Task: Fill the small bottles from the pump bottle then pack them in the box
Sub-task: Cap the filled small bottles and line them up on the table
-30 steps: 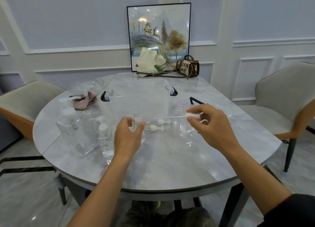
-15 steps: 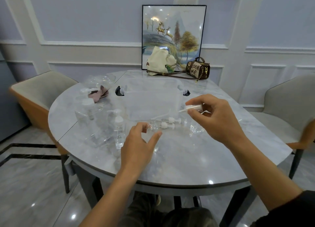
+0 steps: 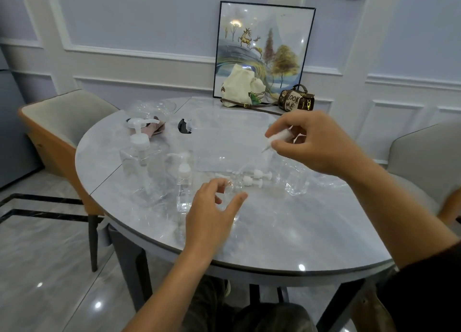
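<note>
A large clear pump bottle [image 3: 142, 157] stands at the table's left. To its right stands a small clear bottle with a white pump [image 3: 184, 182]. My left hand [image 3: 214, 207] hovers with fingers spread just in front of an uncapped small clear bottle [image 3: 234, 183], not gripping it. Two white pump heads [image 3: 254, 179] lie on the table beyond. My right hand [image 3: 316, 142] pinches a white pump head with its tube [image 3: 279, 137], raised above the table. The clear plastic box [image 3: 232, 142] with black handles sits behind. Another clear bottle [image 3: 294, 179] stands under my right hand.
A pink cloth [image 3: 157, 129] and a clear bowl [image 3: 152, 108] lie at the far left. A cream bag [image 3: 242, 87], a brown handbag [image 3: 296, 99] and a framed picture [image 3: 264, 49] stand at the back. Chairs flank the table at left [image 3: 62, 117] and right [image 3: 424, 152].
My left hand has let go of the uncapped small bottle and opened beside it. My right hand has lifted the pump head higher and tilted it. The view has shifted left.
</note>
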`<state>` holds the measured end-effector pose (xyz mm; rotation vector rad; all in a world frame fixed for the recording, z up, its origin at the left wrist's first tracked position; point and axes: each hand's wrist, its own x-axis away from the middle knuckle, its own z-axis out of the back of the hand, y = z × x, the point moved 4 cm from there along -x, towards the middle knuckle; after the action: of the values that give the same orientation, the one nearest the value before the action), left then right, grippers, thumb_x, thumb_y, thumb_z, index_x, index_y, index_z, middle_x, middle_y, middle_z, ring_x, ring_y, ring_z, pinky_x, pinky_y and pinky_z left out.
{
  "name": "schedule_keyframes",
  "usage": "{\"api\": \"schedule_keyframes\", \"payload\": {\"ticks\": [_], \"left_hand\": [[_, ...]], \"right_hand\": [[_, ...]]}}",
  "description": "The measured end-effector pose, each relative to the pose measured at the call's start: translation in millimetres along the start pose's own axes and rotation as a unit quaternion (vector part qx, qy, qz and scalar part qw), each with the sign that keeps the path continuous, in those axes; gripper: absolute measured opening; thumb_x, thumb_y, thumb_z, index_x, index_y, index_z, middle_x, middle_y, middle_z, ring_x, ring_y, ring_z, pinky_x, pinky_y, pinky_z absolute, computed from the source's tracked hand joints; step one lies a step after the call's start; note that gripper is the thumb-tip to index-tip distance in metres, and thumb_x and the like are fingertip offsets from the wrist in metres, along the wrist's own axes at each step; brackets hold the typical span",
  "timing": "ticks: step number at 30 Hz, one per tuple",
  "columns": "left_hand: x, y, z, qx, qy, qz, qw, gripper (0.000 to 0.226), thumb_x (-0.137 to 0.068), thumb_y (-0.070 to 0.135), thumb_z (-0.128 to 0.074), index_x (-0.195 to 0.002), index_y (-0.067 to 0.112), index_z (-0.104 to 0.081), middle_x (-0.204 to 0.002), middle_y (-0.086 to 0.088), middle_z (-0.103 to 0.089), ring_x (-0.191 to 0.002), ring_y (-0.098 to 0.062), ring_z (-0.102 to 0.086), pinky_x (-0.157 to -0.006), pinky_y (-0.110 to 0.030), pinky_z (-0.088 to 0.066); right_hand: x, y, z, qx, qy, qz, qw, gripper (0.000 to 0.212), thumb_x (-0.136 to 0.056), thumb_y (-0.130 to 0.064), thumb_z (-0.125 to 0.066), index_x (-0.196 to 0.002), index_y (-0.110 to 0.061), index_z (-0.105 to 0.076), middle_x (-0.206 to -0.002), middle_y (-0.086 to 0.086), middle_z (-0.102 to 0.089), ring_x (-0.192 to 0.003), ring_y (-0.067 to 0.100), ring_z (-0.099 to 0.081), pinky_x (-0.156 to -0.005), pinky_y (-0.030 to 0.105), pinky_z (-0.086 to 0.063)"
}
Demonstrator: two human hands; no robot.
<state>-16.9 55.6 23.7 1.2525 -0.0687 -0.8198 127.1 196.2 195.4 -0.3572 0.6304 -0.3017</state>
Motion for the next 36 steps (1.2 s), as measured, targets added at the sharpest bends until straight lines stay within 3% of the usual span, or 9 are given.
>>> {"api": "schedule_keyframes", "payload": {"ticks": [11,18,24,27,29,33,35,36], "left_hand": [[1.0,-10.4,-4.0,0.047,0.003,-0.01,0.999,0.046,-0.084,0.068,-0.069,-0.12,0.038,-0.066,-0.106,0.023,-0.067,-0.103,0.001,-0.061,-0.08,-0.023,-0.052],[0.8,-7.6,-4.8,0.077,-0.012,0.0,0.997,0.044,-0.084,0.062,-0.072,-0.119,0.036,-0.067,-0.103,0.025,-0.068,-0.103,0.008,-0.06,-0.08,-0.002,-0.045],[0.7,-9.3,-4.7,0.075,-0.02,0.005,0.997,0.042,-0.085,0.061,-0.072,-0.121,0.04,-0.065,-0.102,0.029,-0.065,-0.1,0.008,-0.061,-0.075,-0.002,-0.047],[0.4,-11.7,-5.4,0.069,-0.022,0.004,0.997,0.047,-0.084,0.065,-0.071,-0.123,0.038,-0.066,-0.105,0.023,-0.069,-0.104,0.003,-0.062,-0.079,-0.008,-0.048],[0.3,-13.0,-6.2,0.068,-0.024,0.003,0.997,0.051,-0.084,0.066,-0.07,-0.125,0.037,-0.067,-0.107,0.021,-0.07,-0.106,0.003,-0.062,-0.082,-0.012,-0.048],[1.7,-12.1,-6.5,0.071,-0.024,0.007,0.997,0.05,-0.084,0.065,-0.071,-0.125,0.038,-0.066,-0.105,0.022,-0.069,-0.104,0.007,-0.06,-0.081,-0.013,-0.048],[1.4,-11.8,-5.6,0.072,-0.022,0.007,0.997,0.05,-0.083,0.065,-0.071,-0.124,0.036,-0.067,-0.104,0.023,-0.07,-0.103,0.005,-0.062,-0.082,-0.014,-0.05],[0.9,-11.7,-5.4,0.073,-0.022,0.005,0.997,0.05,-0.084,0.064,-0.072,-0.124,0.036,-0.068,-0.105,0.023,-0.07,-0.103,0.004,-0.063,-0.082,-0.013,-0.051]], "right_hand": [[-24.9,-10.6,-70.3,0.071,-0.23,0.038,0.97,0.02,-0.093,-0.022,-0.078,-0.108,-0.031,-0.07,-0.106,-0.015,-0.066,-0.091,0.004,-0.065,-0.078,0.02,-0.053],[-35.4,-14.4,-74.0,0.098,-0.277,0.057,0.954,0.018,-0.093,-0.026,-0.078,-0.108,-0.033,-0.07,-0.102,-0.02,-0.064,-0.088,0.003,-0.062,-0.076,0.019,-0.051],[-43.6,-20.2,-75.1,0.135,-0.308,0.078,0.939,0.018,-0.092,-0.026,-0.08,-0.107,-0.032,-0.073,-0.103,-0.02,-0.066,-0.09,0.006,-0.064,-0.081,0.028,-0.055],[-42.6,-24.7,-73.2,0.146,-0.324,0.089,0.931,0.018,-0.091,-0.023,-0.081,-0.105,-0.032,-0.074,-0.1,-0.021,-0.067,-0.09,0.003,-0.065,-0.08,0.022,-0.054],[-44.8,-27.2,-72.3,0.171,-0.312,0.078,0.931,0.013,-0.09,-0.036,-0.081,-0.096,-0.027,-0.074,-0.084,-0.017,-0.068,-0.077,0.0,-0.064,-0.07,0.017,-0.049],[-45.9,-24.4,-84.5,0.268,-0.266,0.009,0.926,0.069,-0.091,-0.076,-0.055,-0.063,-0.013,-0.049,-0.058,0.001,-0.052,-0.054,0.016,-0.047,-0.058,0.034,-0.039],[-41.7,-22.1,-82.9,0.252,-0.242,-0.02,0.937,0.075,-0.09,-0.084,-0.038,-0.066,-0.014,-0.051,-0.065,0.006,-0.058,-0.058,0.016,-0.051,-0.062,0.035,-0.044],[-40.0,-23.0,-78.8,0.211,-0.241,-0.019,0.947,0.072,-0.091,-0.082,-0.037,-0.078,-0.015,-0.061,-0.079,0.005,-0.068,-0.067,0.013,-0.059,-0.07,0.036,-0.052]]}}
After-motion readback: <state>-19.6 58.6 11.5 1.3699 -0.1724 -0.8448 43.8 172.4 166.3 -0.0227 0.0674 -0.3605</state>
